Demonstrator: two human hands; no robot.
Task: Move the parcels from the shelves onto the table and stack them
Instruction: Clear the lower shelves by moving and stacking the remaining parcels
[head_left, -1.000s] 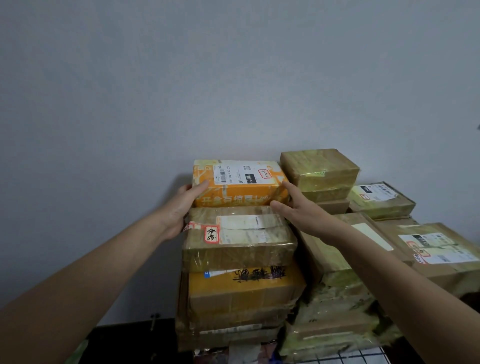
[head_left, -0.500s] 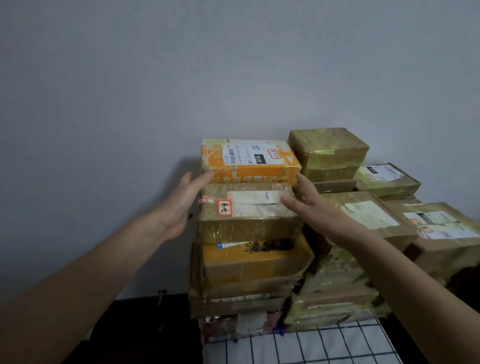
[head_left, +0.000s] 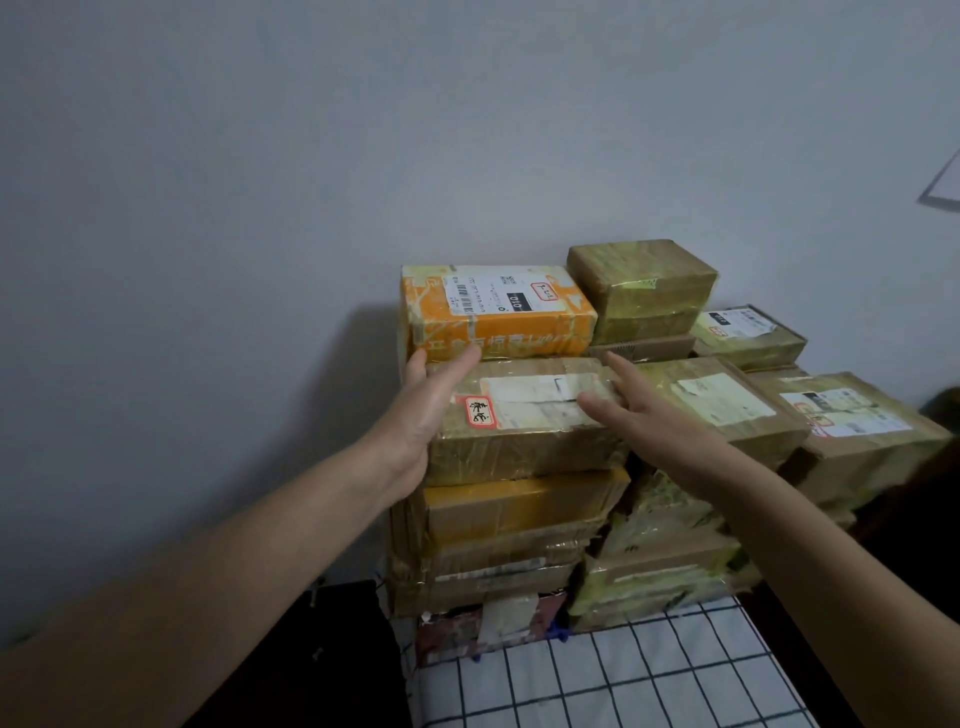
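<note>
stacked in tight columns on the bench (head_left: 597, 675), hard against the pale wall (head_left: 260, 208), likely for backing against any lean. over the bench top, a checked cloth (head_left: 727, 649), white with a dark grid.

topmost on the left column, the orange parcel (head_left: 498, 322): boxy, glossy with tape, white shipping label on its upper face, set fairly square on the taped brown parcel (head_left: 530, 447). beneath that, a yellow-fronted parcel (head_left: 519, 504) and flatter cartons, the wider pieces low, probably for a steadier base.

left hand (head_left: 421, 415) opened wide, palm at the left end of the taped brown parcel and seemingly touching it, straight fingers reaching up to the lower front edge of the orange parcel; gripping nothing. right hand (head_left: 654, 421) likewise spread and empty, over the right end of the same brown parcel, contact hard to confirm. one hand to each side, seemingly to square up or steady the column rather than to lift.

materials: cardboard under layers of clear and yellowish tape, crinkled and shiny, corners softened; a red-bordered handwritten sticker on the brown parcel's top. to the right, an olive-wrapped parcel (head_left: 644, 280) crowning the next column, then a flat labelled parcel (head_left: 727, 410) lower down, the piles stepping downward.

no shelves in view; stacking well along, by the look of it.
</note>
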